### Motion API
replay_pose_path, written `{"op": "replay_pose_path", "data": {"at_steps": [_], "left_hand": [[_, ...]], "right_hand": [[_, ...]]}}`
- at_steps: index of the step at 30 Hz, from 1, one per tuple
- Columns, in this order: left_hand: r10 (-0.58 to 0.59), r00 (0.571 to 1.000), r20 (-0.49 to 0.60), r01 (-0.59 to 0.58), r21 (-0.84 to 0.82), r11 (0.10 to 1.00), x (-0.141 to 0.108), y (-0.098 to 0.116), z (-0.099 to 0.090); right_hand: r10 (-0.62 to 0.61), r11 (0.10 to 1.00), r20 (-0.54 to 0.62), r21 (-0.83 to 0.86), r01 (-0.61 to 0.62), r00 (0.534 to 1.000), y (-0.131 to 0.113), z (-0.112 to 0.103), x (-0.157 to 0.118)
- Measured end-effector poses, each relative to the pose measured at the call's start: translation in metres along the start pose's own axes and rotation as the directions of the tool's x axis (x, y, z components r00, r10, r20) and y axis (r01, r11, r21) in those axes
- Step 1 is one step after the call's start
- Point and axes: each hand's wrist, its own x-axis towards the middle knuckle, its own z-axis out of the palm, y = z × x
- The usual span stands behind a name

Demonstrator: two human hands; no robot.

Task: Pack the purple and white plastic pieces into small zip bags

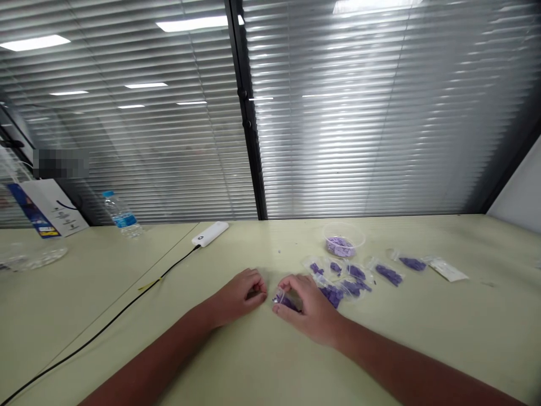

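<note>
My right hand [310,309] is curled around a small clear plastic bag [286,302] with dark purple pieces inside, low over the table. Just left of it, my left hand [243,293] rests on the tabletop with its fingers bent in and the tips close to the thumb. Whether anything is between those fingers is hidden. Beside my right hand lie loose dark purple pieces [332,295] and several clear bags with more of them. A round clear tub [344,239] holding lighter purple pieces stands behind these bags.
Farther right lie two filled bags, one a bag of purple pieces [389,275], and a white packet [448,269]. A white power bank [210,233] trails a black cable [127,307] across the left side. A water bottle [122,215] and paper bag [54,207] stand near the blinds.
</note>
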Motion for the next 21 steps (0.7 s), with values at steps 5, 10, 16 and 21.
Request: {"op": "replay_pose_path", "data": {"at_steps": [5, 10, 16, 21], "left_hand": [[0.03, 1.0, 0.008, -0.03, 0.012, 0.999, -0.002, 0.002, 0.001], [0.005, 0.999, 0.046, 0.001, -0.145, 0.989, -0.004, 0.007, -0.009], [-0.151, 0.983, 0.108, 0.185, -0.501, 0.846, -0.005, 0.018, -0.002], [-0.191, 0.976, 0.104, 0.215, -0.59, 0.778, -0.002, 0.023, 0.01]], "right_hand": [[-0.024, 0.999, -0.003, -0.039, 0.024, 1.0, 0.001, 0.001, 0.001], [-0.051, 0.997, -0.023, -0.054, 0.05, 0.998, 0.003, 0.002, 0.001], [-0.05, 0.997, -0.011, -0.061, 0.049, 0.999, 0.003, 0.002, 0.001], [-0.042, 0.997, -0.016, -0.073, 0.04, 0.999, 0.003, 0.003, 0.002]]}}
